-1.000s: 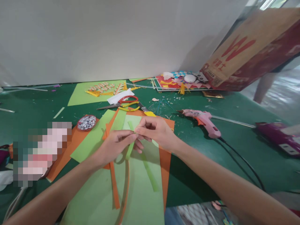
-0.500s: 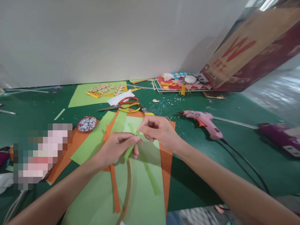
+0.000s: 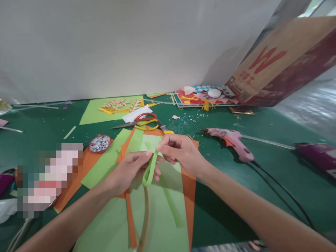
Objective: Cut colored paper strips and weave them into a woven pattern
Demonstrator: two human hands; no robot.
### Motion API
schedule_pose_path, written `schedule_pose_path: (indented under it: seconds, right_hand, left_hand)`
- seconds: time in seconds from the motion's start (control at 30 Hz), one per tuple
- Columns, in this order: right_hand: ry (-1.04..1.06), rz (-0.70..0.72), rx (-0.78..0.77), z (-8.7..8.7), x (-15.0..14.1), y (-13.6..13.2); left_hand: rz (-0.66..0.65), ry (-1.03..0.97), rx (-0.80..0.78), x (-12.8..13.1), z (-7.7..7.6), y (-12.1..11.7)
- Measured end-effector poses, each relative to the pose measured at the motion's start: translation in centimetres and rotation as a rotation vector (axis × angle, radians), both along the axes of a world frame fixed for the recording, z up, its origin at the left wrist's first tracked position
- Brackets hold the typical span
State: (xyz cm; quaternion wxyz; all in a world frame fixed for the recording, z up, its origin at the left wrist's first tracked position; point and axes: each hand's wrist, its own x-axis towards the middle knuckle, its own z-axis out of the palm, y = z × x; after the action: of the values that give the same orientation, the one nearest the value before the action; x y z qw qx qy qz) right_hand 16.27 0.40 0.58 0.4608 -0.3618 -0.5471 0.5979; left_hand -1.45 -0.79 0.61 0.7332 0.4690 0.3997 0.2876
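both the left hand [image 3: 130,171] and right hand [image 3: 181,150] pinch the looped green paper strip [image 3: 150,170] at its top ends, seemingly light, floppy, easily creased, best held there.

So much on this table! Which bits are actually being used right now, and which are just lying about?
In use:
left hand
right hand
green paper strip, bent into a loop, pinched by both hands

Lying about:
scissors
pink glue gun
dish of googly eyes
cardboard box
orange strip
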Motion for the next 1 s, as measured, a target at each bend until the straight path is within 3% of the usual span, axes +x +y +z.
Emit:
schedule_pose_path:
  seconds: [0.3, 1.0]
  right_hand:
    - [-0.039, 0.006, -0.025, 0.10, -0.14, 0.00]
    - [-0.074, 0.017, -0.040, 0.27, -0.24, -0.04]
  left_hand:
    - [-0.043, -0.047, -0.070, -0.08, 0.23, 0.14]
    - [-0.053, -0.018, 0.015, -0.08, 0.31, -0.01]
